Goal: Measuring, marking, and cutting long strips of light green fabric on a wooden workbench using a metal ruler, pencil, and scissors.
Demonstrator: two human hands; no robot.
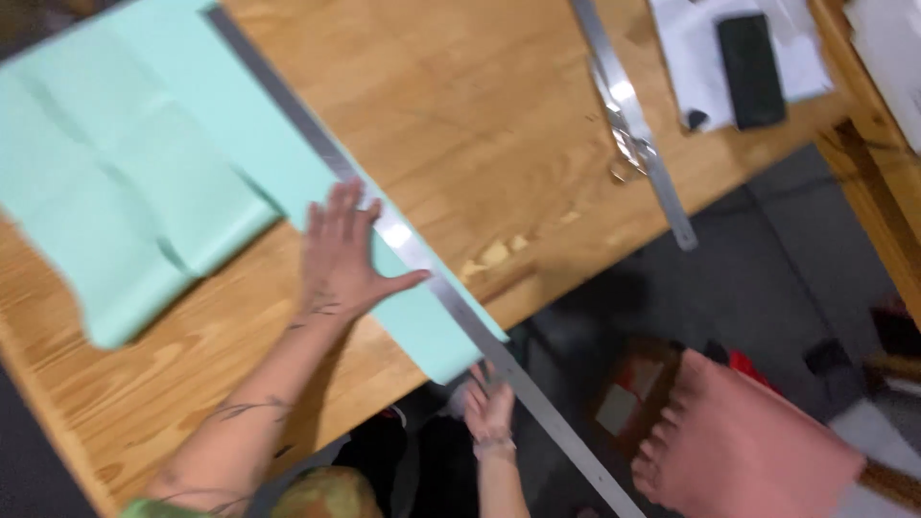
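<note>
Head view, the only 1 I have: no container shows here, just flat things lying on a wooden table (499, 125) with a glossy, knotted grain. My left hand (341, 254) lies flat, fingers spread wide and thumb out, pressing on a long metal ruler (413, 254) and the mint-green paper sheet (144, 182) under it. The sheet is thin and matte, creased into folds, and its near corner hangs past the table edge. The ruler is a narrow, shiny grey strip running diagonally across the sheet and out beyond the table. My right hand (489, 408) is below the table edge, at the ruler's overhanging part; the blur is too strong for me to tell whether its fingers grip it. Farther off lie a 2nd metal ruler (638, 134), white papers (700, 58) and a dark flat phone (751, 69). A pink fabric seat (748, 446) stands on the floor.
</note>
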